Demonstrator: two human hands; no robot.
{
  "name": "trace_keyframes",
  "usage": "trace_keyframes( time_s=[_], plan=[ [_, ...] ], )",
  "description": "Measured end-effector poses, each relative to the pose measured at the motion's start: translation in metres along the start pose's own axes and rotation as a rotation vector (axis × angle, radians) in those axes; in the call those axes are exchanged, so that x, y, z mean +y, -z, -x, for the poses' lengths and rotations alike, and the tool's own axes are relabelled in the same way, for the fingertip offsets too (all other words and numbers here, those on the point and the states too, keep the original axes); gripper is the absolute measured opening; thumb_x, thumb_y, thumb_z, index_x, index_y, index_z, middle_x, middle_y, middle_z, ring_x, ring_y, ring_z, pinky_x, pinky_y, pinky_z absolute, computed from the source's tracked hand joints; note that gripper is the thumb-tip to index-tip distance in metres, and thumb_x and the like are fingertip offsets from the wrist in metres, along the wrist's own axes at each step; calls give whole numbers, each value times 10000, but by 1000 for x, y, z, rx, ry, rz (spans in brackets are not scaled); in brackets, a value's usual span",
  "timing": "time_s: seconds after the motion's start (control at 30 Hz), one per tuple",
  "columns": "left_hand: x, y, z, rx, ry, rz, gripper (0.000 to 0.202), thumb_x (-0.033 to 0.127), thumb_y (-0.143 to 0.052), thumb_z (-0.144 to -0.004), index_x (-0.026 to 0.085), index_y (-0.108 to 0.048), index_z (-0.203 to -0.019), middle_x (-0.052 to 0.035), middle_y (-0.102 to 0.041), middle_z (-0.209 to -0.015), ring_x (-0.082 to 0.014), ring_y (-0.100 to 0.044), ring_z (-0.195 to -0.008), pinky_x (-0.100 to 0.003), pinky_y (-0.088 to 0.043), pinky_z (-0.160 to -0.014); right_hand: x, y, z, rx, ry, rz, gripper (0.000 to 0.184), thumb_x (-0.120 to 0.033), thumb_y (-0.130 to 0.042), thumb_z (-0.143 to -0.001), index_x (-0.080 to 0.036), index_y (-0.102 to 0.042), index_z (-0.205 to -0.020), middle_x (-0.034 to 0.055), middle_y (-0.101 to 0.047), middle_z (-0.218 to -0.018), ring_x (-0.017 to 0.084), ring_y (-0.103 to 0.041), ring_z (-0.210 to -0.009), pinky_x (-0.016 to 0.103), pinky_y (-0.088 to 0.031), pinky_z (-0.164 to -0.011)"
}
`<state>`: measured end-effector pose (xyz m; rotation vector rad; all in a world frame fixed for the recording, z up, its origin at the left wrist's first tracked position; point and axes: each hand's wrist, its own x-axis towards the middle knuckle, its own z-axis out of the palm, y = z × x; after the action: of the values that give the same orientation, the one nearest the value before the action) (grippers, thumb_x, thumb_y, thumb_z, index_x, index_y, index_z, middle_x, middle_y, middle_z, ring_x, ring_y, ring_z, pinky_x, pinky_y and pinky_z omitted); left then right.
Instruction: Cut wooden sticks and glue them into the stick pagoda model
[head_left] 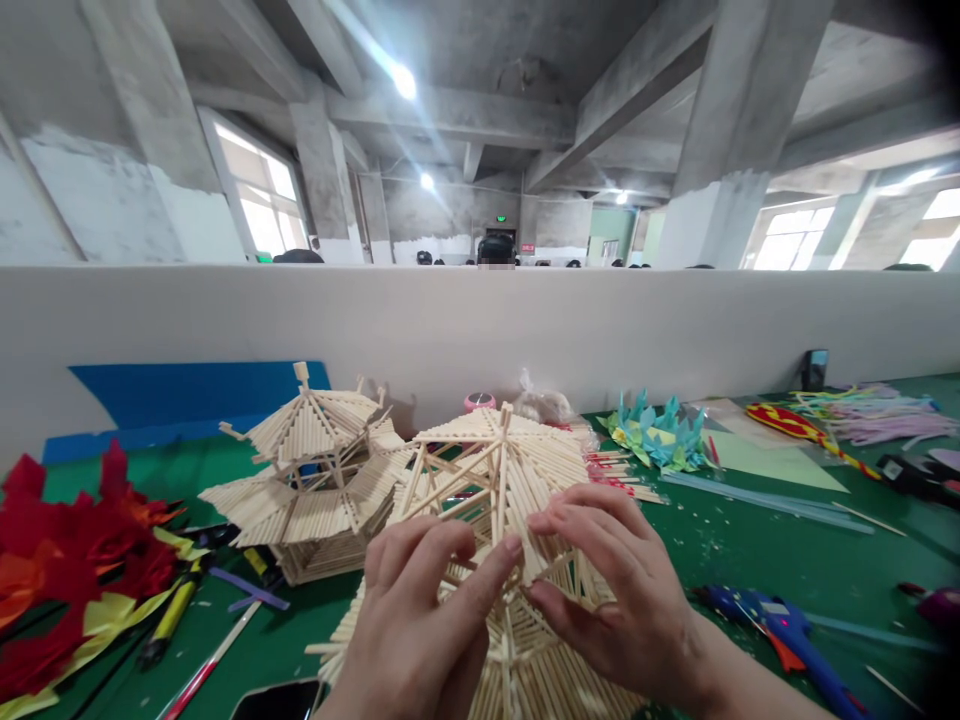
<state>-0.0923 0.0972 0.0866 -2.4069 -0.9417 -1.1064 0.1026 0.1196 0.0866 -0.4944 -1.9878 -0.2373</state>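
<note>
A pavilion model built of thin wooden sticks stands in front of me, its roof partly covered with sticks and partly bare frame. Around its near left side my left hand is bent, with the thumb stretched over the frame. On the right, my right hand has fingertips on the roof sticks and its thumb lower down by the frame. What lies under the fingertips is partly hidden. Behind to the left sits a finished-looking two-tiered stick pavilion.
Red paper decorations and a yellow cutter lie left. A blue glue gun rests right, below translucent glue sticks. Packaged sticks and a blue-green paper crown are behind. A white partition edges the green table.
</note>
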Motion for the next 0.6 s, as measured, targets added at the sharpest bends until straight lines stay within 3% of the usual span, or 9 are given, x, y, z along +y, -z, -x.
trace_keyframes(
  time_s=[0.33,0.6],
  plan=[
    [6,-2,-1,72,33,-36,385,-21,-388,-759,173,-563,-1043,-39,-424,-935,-211,-390,-874,-388,-310,-764,-1,-1,1,16,44,40,492,-77,-656,-657,-102,-479,-1116,54,-637,-978,214,-483,-972,392,-418,-813],
    [0,-3,0,41,-13,-34,367,1,-430,-758,166,-556,-1060,-42,-425,-946,-216,-381,-889,-383,-300,-756,-2,1,-1,23,21,83,494,-103,-661,-665,-108,-480,-1124,56,-646,-976,214,-491,-973,392,-413,-808]
  ],
)
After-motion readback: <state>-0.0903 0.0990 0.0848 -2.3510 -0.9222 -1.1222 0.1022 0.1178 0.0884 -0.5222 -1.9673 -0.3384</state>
